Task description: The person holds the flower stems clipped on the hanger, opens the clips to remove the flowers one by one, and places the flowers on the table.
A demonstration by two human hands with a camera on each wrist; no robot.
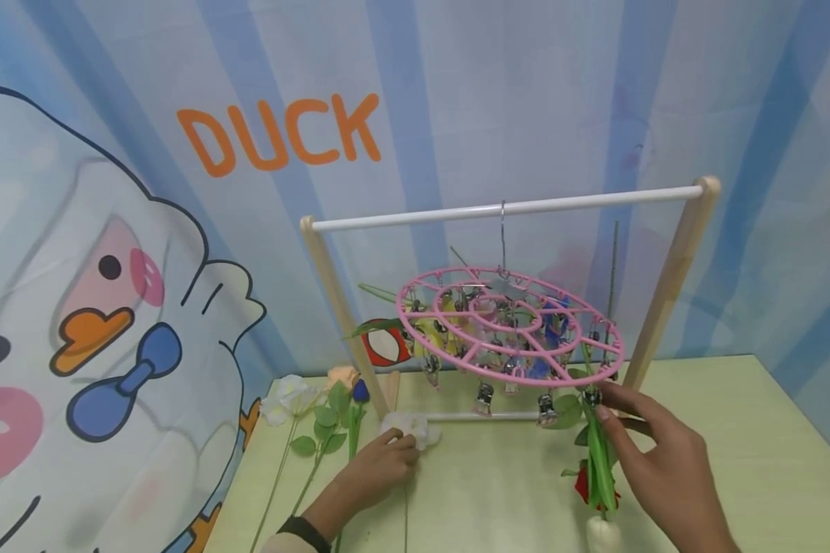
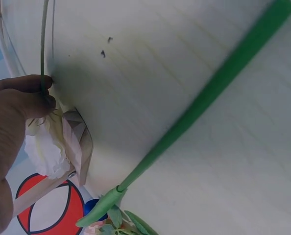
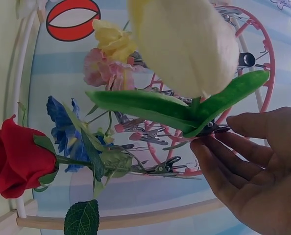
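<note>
Your right hand (image 1: 671,457) is pinching a small metal clip (image 3: 213,128) between thumb and fingertips, at the base of a white tulip's (image 3: 184,49) leaves. The tulip is hanging head-down, its bloom below and left of that hand; you cannot tell whether the clip is biting the stem. The pink hanger (image 1: 567,382) is spreading above and left of the same hand, and a red rose (image 3: 20,159) is hanging just left of it.

Your left hand (image 1: 383,468) is holding a white flower (image 2: 45,154) by its thin stem (image 2: 43,39), thumb and finger closing near the bloom. The bloom is sitting just beyond your fingertips, the stem trailing back toward you. A blue bud (image 1: 361,392) and a peach flower (image 1: 342,376) are lying beyond and left of that hand.

Both flowers are probably weighing little, their petals soft and easily creased, so you are best gripping the stems and sparing the blooms. The thin stem is looking fairly stiff but may be rolling in a loose pinch. The clip is likely smooth and springy; squeeze its levers squarely so it isn't slipping sideways.
</note>
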